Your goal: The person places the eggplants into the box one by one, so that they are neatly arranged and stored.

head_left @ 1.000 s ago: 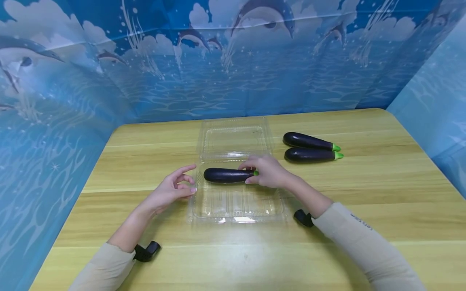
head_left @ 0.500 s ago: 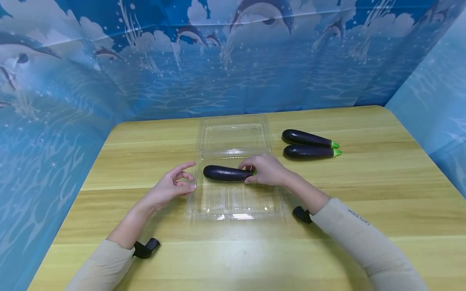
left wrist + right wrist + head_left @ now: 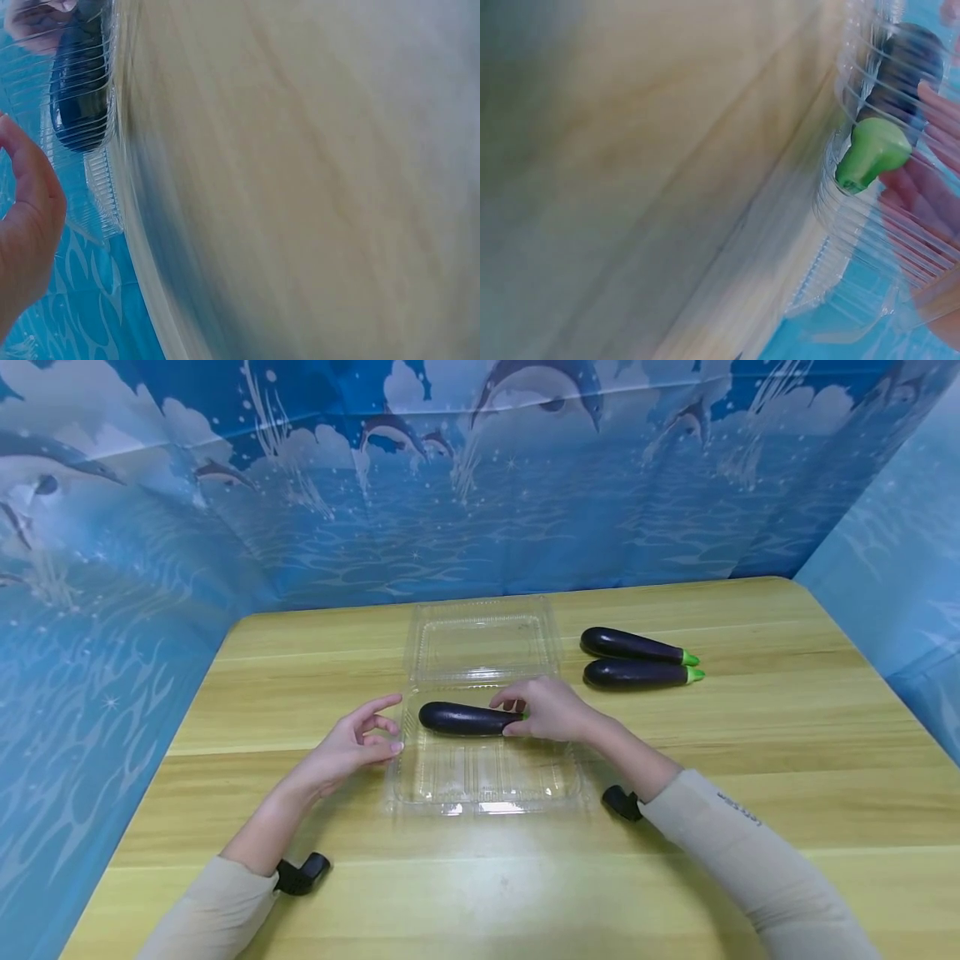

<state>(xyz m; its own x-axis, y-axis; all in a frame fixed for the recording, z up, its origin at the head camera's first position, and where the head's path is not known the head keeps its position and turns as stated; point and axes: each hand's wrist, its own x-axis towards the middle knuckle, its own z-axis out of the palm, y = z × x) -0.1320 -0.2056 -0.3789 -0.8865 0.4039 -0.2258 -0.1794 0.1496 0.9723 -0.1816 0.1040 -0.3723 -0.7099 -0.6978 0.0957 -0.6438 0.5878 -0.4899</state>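
Now the right hand (image 3: 551,710) pinches an eggplant (image 3: 465,719) near its stem, inside an open clear box (image 3: 487,777).

The left hand (image 3: 352,743) holds nothing, its fingers loosely bent and parted at the box's left rim; whether the thumb touches it cannot be told. The pinched eggplant lies crosswise in the far half of the base, rounded end to the left, green stem to the right. Beyond it, the hinged lid (image 3: 483,647) is folded back. Off to the right, two more eggplants (image 3: 637,674) lie side by side on the wood-grain table (image 3: 315,660); behind hangs a blue dolphin-printed backdrop (image 3: 450,535).
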